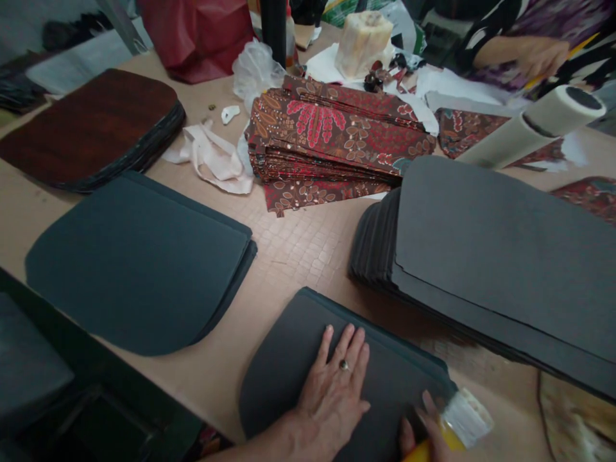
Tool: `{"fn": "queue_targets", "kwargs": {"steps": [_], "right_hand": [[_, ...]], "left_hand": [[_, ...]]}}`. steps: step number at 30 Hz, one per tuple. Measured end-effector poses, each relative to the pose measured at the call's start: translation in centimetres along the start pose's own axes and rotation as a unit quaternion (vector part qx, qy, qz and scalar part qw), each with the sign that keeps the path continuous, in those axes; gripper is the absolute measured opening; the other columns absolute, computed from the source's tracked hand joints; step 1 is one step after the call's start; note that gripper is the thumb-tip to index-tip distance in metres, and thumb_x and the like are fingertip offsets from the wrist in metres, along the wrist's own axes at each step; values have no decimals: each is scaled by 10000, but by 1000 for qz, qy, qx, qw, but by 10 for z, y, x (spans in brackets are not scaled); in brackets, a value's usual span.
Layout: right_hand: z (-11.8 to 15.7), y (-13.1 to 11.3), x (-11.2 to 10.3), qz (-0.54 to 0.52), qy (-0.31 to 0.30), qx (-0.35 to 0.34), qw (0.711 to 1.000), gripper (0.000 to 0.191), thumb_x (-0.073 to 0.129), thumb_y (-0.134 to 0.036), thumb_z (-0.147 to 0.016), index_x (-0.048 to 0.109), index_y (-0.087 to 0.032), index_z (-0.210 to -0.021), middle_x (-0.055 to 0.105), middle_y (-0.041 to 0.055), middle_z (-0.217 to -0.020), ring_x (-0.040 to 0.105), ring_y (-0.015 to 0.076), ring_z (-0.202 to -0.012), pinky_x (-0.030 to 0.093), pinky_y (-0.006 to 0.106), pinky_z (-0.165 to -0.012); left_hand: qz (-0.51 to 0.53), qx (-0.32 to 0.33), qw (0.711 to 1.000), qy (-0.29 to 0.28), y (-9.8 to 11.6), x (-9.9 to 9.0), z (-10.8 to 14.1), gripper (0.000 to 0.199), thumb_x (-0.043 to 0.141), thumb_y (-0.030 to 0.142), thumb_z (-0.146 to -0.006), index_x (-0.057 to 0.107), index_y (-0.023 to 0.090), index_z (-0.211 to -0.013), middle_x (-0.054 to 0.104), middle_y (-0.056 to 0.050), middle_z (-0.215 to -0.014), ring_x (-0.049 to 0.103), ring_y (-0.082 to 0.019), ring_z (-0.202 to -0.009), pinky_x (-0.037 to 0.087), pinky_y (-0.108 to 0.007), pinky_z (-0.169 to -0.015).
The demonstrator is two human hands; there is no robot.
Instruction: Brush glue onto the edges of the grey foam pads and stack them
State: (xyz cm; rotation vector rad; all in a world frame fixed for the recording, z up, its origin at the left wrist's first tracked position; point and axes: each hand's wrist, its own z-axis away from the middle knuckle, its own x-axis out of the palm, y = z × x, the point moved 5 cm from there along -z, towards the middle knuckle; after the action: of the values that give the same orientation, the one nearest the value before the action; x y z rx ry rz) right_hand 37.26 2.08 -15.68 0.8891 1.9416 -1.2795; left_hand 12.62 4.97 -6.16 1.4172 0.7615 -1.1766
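My left hand (335, 391) lies flat on a dark grey rounded panel (274, 378), fingers stretched out and a ring on one of them. This panel rests on a dark green one whose edge shows behind it. At the panel's right end, my right hand (430, 427) is wrapped round the yellow handle of a paintbrush (466, 417). The brush's pale head points to the upper right, past the panel's edge; part of that hand is cut off by the frame. A stack of dark green panels (139, 263) lies to the left, and a tall stack of dark grey panels (500, 244) to the right.
Brown glossy panels (96, 122) are piled at the far left. Folded patterned fabric (332, 135) lies at the back, beside a pale cloth strip (216, 157). White rolls (534, 128) lean behind the grey stack. Another person's hand (536, 61) is at the top right.
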Motion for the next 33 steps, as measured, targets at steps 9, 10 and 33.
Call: {"fn": "queue_targets", "kwargs": {"steps": [9,10,33], "right_hand": [[-9,-9,-5,4,-5,-70,998,191,574,-369,-803,564,-202,-896,603,162,-1166,462,376,-1224,318,639,-984],[-9,-7,-5,6,-4,-70,998,193,573,-371,-803,566,-201,-894,609,160,-1153,473,372,-1214,326,635,-980],[-31,-40,-12,12,-27,35,999,283,526,-379,-855,535,-173,-1049,496,172,-1335,418,319,-1272,345,577,-1005]], "left_hand": [[-51,-184,980,45,-69,-25,51,627,522,278,-832,306,113,-1398,295,-137,-1490,210,-298,-1387,242,-561,-1075],[-55,-194,978,56,-72,-29,52,610,513,245,-834,312,114,-1395,299,-139,-1488,219,-304,-1383,248,-566,-1069],[24,-28,999,6,-27,-6,-25,589,391,461,-908,383,93,-1368,391,-120,-1442,292,-262,-1359,162,-517,-1133]]}}
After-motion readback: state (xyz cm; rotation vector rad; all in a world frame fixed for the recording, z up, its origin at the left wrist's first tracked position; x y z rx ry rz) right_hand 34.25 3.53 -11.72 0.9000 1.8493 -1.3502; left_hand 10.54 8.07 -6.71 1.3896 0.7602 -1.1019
